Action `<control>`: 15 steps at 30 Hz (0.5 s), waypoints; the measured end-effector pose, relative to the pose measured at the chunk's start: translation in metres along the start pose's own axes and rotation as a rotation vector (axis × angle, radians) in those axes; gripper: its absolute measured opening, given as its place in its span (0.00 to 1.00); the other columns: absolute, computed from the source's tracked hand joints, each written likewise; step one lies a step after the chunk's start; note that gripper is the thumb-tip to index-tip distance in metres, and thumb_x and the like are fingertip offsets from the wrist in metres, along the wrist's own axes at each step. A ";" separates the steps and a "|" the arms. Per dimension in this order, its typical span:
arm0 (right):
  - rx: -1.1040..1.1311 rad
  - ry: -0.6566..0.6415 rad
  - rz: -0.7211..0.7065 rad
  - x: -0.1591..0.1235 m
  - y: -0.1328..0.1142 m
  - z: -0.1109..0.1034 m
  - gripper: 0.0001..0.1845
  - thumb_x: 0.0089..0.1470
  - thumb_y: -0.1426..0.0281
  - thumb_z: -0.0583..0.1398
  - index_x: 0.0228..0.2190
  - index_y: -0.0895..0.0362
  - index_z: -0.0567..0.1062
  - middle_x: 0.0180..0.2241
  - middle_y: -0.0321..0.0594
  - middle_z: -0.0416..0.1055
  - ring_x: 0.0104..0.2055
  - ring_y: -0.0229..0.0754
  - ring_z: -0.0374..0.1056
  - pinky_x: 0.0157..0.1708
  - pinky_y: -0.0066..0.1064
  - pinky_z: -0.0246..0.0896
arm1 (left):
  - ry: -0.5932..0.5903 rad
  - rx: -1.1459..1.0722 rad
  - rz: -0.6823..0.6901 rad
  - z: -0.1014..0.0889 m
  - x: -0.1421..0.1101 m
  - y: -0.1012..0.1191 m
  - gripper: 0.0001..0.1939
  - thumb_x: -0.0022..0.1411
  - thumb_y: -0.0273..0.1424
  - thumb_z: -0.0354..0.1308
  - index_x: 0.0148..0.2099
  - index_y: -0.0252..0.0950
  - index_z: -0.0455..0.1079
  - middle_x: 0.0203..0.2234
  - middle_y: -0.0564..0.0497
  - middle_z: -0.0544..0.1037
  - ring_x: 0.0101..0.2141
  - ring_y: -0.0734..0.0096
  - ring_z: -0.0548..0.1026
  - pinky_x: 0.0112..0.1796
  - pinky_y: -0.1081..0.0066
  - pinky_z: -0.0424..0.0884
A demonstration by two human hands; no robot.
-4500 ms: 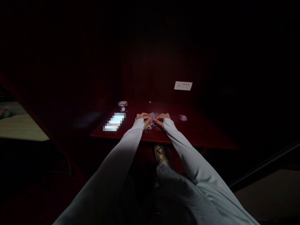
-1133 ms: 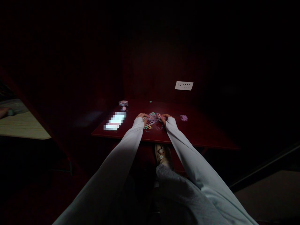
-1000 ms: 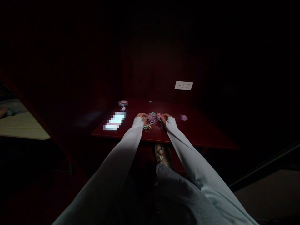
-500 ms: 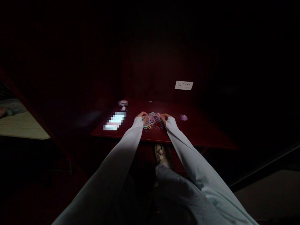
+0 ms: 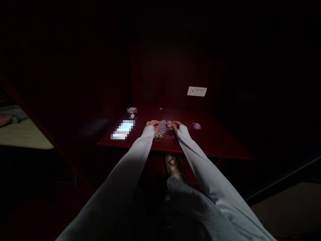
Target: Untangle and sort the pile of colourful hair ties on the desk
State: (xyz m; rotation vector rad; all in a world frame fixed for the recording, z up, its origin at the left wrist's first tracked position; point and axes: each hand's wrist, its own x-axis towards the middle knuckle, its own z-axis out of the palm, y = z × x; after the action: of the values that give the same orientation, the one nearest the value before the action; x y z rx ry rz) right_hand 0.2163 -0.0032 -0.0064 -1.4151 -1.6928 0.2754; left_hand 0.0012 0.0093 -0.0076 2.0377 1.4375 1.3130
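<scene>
A loose pile of small pastel elastic hair ties (image 5: 164, 130), in pink, purple, green and yellow, lies near the front of the dark red table. My left hand (image 5: 151, 124) reaches over its left side, fingers stretched out and touching the ties. At the pile's right edge, my right hand (image 5: 177, 124) has its fingers bent together among the ties; what they pinch is too small to make out. Farther right lies a separate small heap of purple hair ties (image 5: 196, 126). A single green hair tie (image 5: 161, 108) rests at the back of the table.
A clear round jar (image 5: 131, 113) with a pinkish lid stands at the back left. In front of it lies a phone (image 5: 123, 129) with a bright, blurred screen. A socket plate (image 5: 197, 91) is on the back wall. Another person's hand (image 5: 5, 119) shows over a pale table (image 5: 27, 135) at far left.
My left hand's fingers have straightened and shifted slightly over the pile. The right fingers have moved a little, and some ties between the hands lie differently.
</scene>
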 end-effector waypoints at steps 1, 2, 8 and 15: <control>-0.029 -0.020 -0.004 0.000 0.000 0.001 0.20 0.66 0.56 0.58 0.50 0.54 0.82 0.44 0.45 0.84 0.45 0.48 0.79 0.49 0.37 0.73 | -0.008 0.019 0.015 0.000 -0.002 0.002 0.06 0.64 0.29 0.64 0.39 0.44 0.81 0.51 0.51 0.84 0.54 0.58 0.74 0.59 0.58 0.70; -0.059 -0.042 -0.020 -0.001 -0.001 0.001 0.19 0.66 0.58 0.59 0.50 0.54 0.82 0.45 0.44 0.84 0.46 0.48 0.78 0.50 0.38 0.72 | -0.019 0.038 0.030 -0.001 -0.004 0.003 0.05 0.64 0.30 0.65 0.39 0.45 0.82 0.53 0.52 0.83 0.55 0.57 0.72 0.59 0.57 0.69; -0.225 -0.125 -0.203 -0.005 -0.011 0.000 0.18 0.65 0.66 0.58 0.52 0.52 0.81 0.52 0.45 0.80 0.55 0.48 0.73 0.59 0.40 0.67 | -0.056 0.110 0.064 0.002 -0.013 0.010 0.02 0.62 0.33 0.69 0.35 0.47 0.83 0.53 0.56 0.82 0.54 0.55 0.68 0.57 0.55 0.64; -0.285 -0.142 -0.270 -0.014 -0.028 -0.009 0.14 0.64 0.64 0.62 0.47 0.47 0.84 0.52 0.41 0.77 0.56 0.52 0.63 0.59 0.44 0.60 | -0.027 0.122 0.019 0.003 -0.010 0.008 0.06 0.61 0.30 0.69 0.31 0.45 0.81 0.50 0.54 0.83 0.52 0.55 0.69 0.57 0.53 0.63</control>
State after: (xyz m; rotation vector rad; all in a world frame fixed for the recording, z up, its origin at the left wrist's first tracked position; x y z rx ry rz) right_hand 0.2028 -0.0273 0.0106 -1.3708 -2.0798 -0.0186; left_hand 0.0074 -0.0024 -0.0092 2.1424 1.5235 1.2281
